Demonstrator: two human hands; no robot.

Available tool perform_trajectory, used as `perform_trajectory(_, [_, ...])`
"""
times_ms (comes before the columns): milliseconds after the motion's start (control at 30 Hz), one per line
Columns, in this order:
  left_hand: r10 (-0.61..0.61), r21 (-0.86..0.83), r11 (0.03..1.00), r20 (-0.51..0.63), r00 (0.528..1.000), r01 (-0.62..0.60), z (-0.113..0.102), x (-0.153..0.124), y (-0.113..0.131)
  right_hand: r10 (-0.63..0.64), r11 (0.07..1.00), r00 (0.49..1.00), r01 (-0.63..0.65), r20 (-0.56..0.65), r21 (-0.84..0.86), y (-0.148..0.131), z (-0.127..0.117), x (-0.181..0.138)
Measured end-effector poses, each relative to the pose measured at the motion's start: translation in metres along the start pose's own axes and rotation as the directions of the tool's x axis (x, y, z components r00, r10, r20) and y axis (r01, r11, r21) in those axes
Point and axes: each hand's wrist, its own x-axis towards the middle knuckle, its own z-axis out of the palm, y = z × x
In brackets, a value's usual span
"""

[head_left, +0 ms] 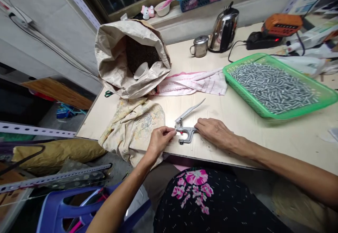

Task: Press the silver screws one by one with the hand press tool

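Grey metal snap-fastener pliers (189, 134) lie on their side near the table's front edge, their upper lever raised at a slant and a red tip showing in the jaw. My right hand (213, 131) is closed around the fixed handle end. At the opposite side, my left hand (161, 139) pinches with thumb and fingertips right beside the head of the pliers; what sits in the pinch is too small to make out. Just left of the pliers, a patterned beige cloth (124, 134) carries a small pile of silvery metal pins (148, 120).
A green basket (264, 113) full of similar silvery pieces stands on the right. An open paper sack (111, 74) with dark contents and a white cup (141, 71) leans at back left. Behind are a pink-white towel (195, 83), metal mug (200, 46), kettle (224, 29) and orange battery (282, 24).
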Motion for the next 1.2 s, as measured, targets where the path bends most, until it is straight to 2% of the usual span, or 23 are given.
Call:
perform_trajectory(133, [-0.093,-0.022,0.995,-0.004,0.996,0.093,0.022,-0.004,-0.011,-0.010,1.000,1.000,0.010,0.018,0.027,-0.007,0.007,-0.002])
perform_trajectory(233, [-0.193,-0.036,0.981,-0.002,0.981,0.193,0.024,-0.006,-0.018,-0.009,0.999,1.000,0.008,0.013,0.039,-0.004,0.015,-0.005])
perform_trajectory(333, [-0.279,-0.098,0.954,0.050,0.959,0.283,0.024,-0.008,-0.018,-0.005,0.999,1.000,0.005,0.014,0.041,-0.003,0.018,-0.005])
perform_trajectory(533, [-0.353,-0.149,0.915,0.156,0.923,0.375,0.028,-0.006,-0.013,-0.003,0.999,1.000,0.003,0.003,0.042,-0.005,0.020,-0.003])
perform_trajectory(833, [-0.432,-0.059,0.894,0.146,0.890,0.444,0.023,-0.003,-0.010,-0.002,0.998,1.000,0.002,-0.008,0.066,-0.004,0.022,-0.001])
perform_trajectory(1033, [-0.482,-0.085,0.860,0.187,0.856,0.503,0.025,-0.003,-0.007,-0.040,0.998,0.997,0.043,-0.058,0.044,-0.005,0.021,-0.003])
perform_trajectory(1100, [-0.460,-0.103,0.870,0.179,0.870,0.481,0.027,-0.005,-0.008,-0.052,0.998,0.995,0.054,-0.086,0.020,-0.006,0.020,-0.005])
perform_trajectory(1200, [-0.367,-0.143,0.912,0.129,0.921,0.383,0.029,-0.010,-0.012,-0.047,0.999,0.992,0.045,-0.121,-0.020,-0.009,0.018,-0.006])
